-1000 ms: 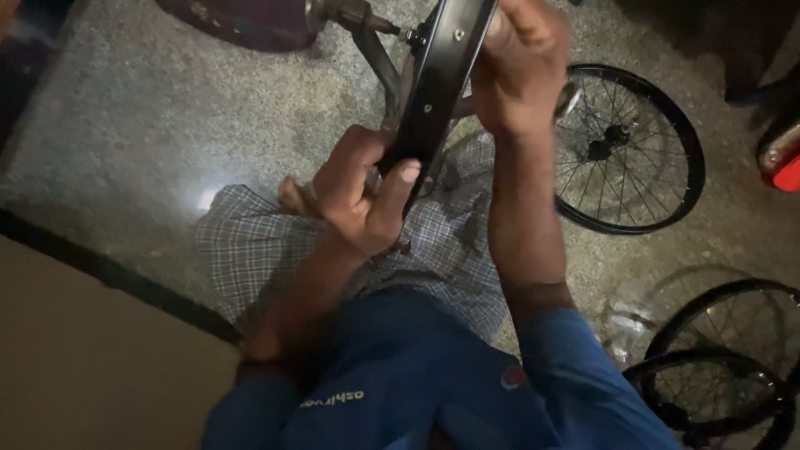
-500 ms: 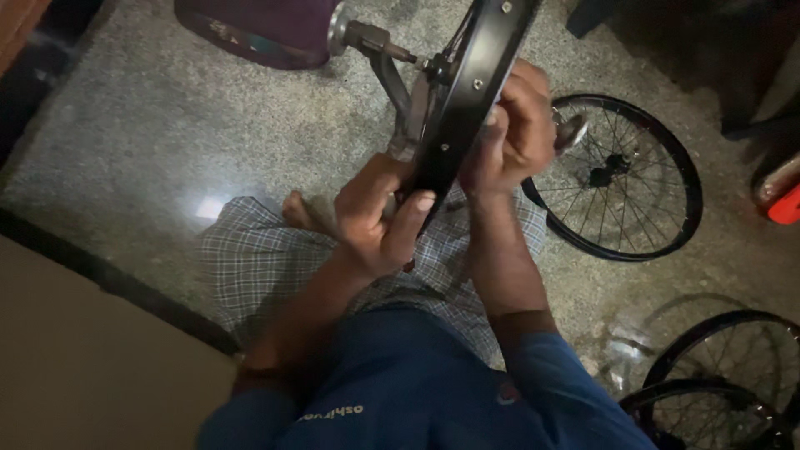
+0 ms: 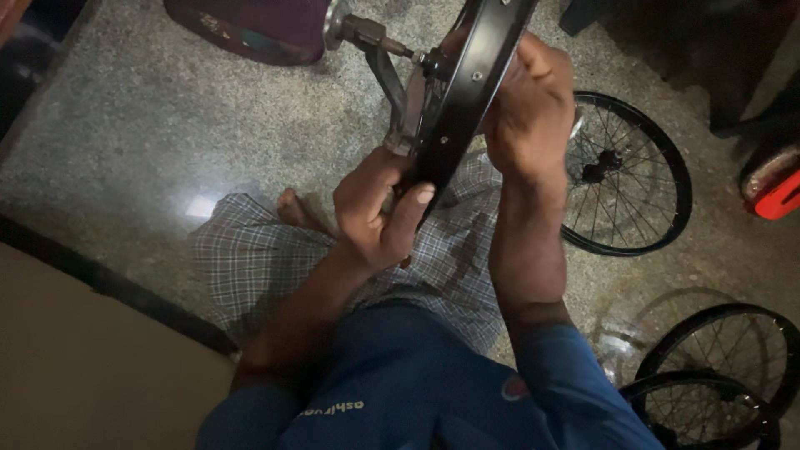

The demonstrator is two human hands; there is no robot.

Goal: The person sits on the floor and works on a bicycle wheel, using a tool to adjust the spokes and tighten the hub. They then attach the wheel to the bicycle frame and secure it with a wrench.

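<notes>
Speckled stone floor [image 3: 167, 125] below everything, shiny, with one pale glare patch at the left. Near the bottom, a blue shirt [image 3: 400, 400] and a checked cloth [image 3: 250, 267] over folded legs, seen from above. At the far edge, a dark maroon body [image 3: 250, 29], partly out of view, with a metal arm [image 3: 392, 75] coming out of it toward the right.

On the floor at the right, lying flat, one spoked wheel [image 3: 607, 160] complete with hub. Nearer, in the right corner, two more spoked wheels [image 3: 708, 317], overlapping. At the right edge, a red object [image 3: 771, 192], too cut off to identify.

Held up at the centre, edge-on and tilted, a black rim [image 3: 467, 92], touching the end of the metal arm and seemingly mounted on it. Cannot tell whether spokes are fitted inside.

Left hand [image 3: 375, 208] closed on the near, lower part of the black rim, thumb pressed on its outer face. Right hand [image 3: 533, 108] curled around the right side of the black rim, higher up, fingers hidden behind.

Judging from this: three wheels look finished and set aside, while the black rim looks in the middle of its work, on the arm and not yet put down. Smallest, a bare foot [image 3: 292, 208] peeking beside the checked cloth.
</notes>
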